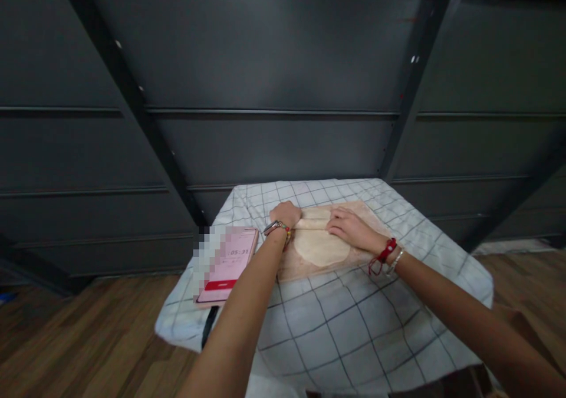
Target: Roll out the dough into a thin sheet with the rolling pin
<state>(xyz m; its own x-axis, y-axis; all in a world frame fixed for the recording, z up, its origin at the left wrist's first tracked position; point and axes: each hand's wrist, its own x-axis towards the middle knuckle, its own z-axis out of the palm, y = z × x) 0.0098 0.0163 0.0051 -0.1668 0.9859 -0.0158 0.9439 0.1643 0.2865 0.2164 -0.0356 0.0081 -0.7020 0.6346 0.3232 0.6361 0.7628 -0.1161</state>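
A pale wooden rolling pin (315,223) lies across a flat round of dough (321,247) on a wooden board (300,265). My left hand (286,213) is closed around the pin's left end. My right hand (350,228) rests on the pin's right part with fingers laid over it. The board sits on a small table covered by a white checked cloth (349,327). Bracelets circle both wrists.
A phone (230,263) with a pink screen showing a timer lies on the cloth left of the board. A dark panelled wall (283,91) with slanted metal beams stands behind the table. Wooden floor (79,333) surrounds it.
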